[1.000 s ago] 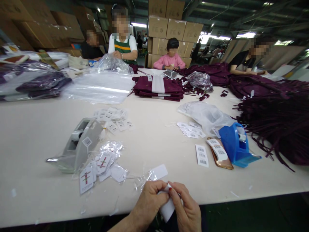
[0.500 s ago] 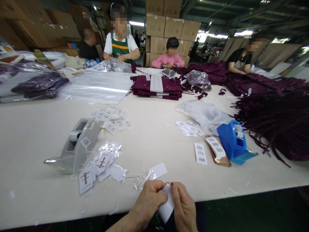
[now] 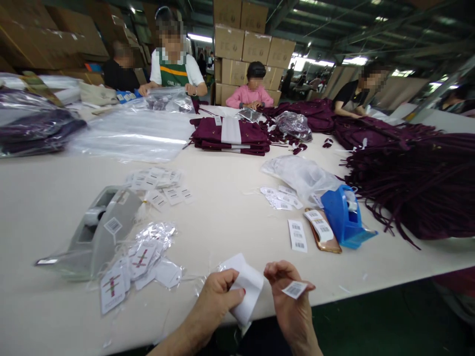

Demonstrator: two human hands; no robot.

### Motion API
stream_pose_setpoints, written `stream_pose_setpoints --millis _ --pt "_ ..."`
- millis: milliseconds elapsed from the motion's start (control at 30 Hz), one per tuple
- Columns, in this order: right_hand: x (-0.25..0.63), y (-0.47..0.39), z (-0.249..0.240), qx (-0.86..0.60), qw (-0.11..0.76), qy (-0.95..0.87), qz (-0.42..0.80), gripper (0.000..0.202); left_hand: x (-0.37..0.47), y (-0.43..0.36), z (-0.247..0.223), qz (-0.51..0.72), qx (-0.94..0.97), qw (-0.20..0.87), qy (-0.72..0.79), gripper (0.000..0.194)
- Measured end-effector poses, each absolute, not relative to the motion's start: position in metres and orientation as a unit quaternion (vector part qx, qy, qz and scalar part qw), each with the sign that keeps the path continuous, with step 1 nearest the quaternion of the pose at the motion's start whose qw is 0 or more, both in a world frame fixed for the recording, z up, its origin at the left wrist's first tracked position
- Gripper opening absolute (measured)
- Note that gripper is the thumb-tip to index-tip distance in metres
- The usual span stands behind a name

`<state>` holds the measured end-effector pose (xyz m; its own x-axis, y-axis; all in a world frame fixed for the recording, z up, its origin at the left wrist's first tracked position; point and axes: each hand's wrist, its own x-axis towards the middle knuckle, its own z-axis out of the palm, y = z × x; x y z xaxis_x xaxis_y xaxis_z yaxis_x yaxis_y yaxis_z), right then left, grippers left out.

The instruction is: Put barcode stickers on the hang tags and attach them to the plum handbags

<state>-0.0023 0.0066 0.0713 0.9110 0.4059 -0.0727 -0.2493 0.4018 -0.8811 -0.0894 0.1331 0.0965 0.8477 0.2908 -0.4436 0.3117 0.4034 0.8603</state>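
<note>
At the table's front edge, my left hand [image 3: 218,299] pinches a white paper piece [image 3: 248,289] between thumb and fingers. Just to its right is my right hand [image 3: 291,301], palm partly turned up, with a small barcode sticker [image 3: 294,289] at its fingers. The two hands are apart. White tags with a printed pattern [image 3: 113,290] lie left of my left hand, beside a grey tape dispenser [image 3: 107,232]. Right of centre are a barcode label strip [image 3: 297,236], a phone [image 3: 330,242] with another strip on it, and a blue tape dispenser [image 3: 343,215].
Folded maroon bags [image 3: 230,133] lie mid-table, with clear plastic sheets [image 3: 137,133] to their left. Maroon fringed goods [image 3: 415,183] are heaped at the right. Small barcode tags [image 3: 158,183] lie behind the grey dispenser. Several people work across the table, cartons [image 3: 232,44] behind them.
My hands have moved apart. A small barcode sticker now shows at my right hand, while the white paper stays in my left. The view has shifted slightly right.
</note>
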Motion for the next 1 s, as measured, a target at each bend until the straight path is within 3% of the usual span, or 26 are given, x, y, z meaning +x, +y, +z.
stream_pose_setpoints --millis 100,200,267,333,433,567,767,1000 --pt "0.005 0.003 0.077 -0.514 0.830 -0.121 0.181 0.064 -0.070 0.144 0.097 0.028 0.628 0.736 0.251 0.030" --pt "0.008 -0.001 0.078 -0.519 0.831 -0.134 0.145 0.064 -0.057 0.151 0.105 0.156 0.744 0.604 0.238 0.043" --pt "0.009 -0.004 0.075 -0.517 0.833 -0.152 0.126 0.064 -0.057 0.149 0.115 0.187 0.778 0.558 0.221 0.034" --pt "0.009 -0.005 0.069 -0.509 0.833 -0.179 0.121 0.066 -0.061 0.143 0.126 0.097 0.760 0.608 0.206 0.024" --pt "0.008 -0.003 0.060 -0.486 0.834 -0.224 0.130 0.074 -0.071 0.129 0.139 -0.081 0.632 0.742 0.208 0.028" --pt "0.001 0.002 0.055 -0.497 0.823 -0.208 0.181 0.082 -0.078 0.111 0.139 -0.170 0.468 0.844 0.202 0.030" --pt "-0.003 0.007 0.049 -0.471 0.813 -0.215 0.268 0.080 -0.077 0.107 0.134 -0.146 0.405 0.868 0.246 0.019" --pt "-0.004 0.007 0.052 -0.441 0.848 -0.103 0.274 0.069 -0.079 0.119 0.126 0.014 0.489 0.808 0.328 0.017"
